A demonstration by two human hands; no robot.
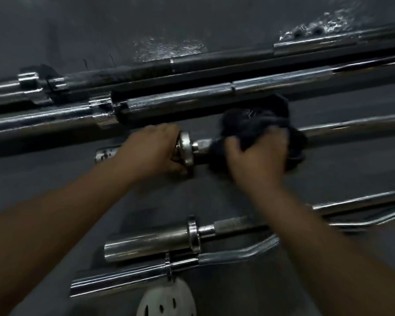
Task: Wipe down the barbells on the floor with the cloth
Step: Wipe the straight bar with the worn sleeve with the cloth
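Step in hand: wiping the middle barbell [351, 131], judged to be at its left end, with most of the shaft to the right not yet covered.
Barbell: it lies left to right on the floor [55, 30], between the far barbells [169, 103] and the near barbells [151, 242].
Cloth: the dark cloth [255, 124] is bunched round the shaft just right of the collar [184, 148].
Right hand: the right hand [258, 160] grips the cloth, fingers curled over it and pressing it onto the shaft.
Left hand: the left hand [160, 149] holds the sleeve against the collar's left side, fingers curled round it, apparently steadying the bar.
Next move: probably drawing the cloth right along the shaft with a firm wrap, the left hand keeping the bar from rolling.
Around: a white perforated object [167, 299] lies at the near edge; what it is cannot be told.
In the way: the far barbells lie near the cloth's top edge, so the bunched fabric could snag there; the near barbells lie under the forearms.
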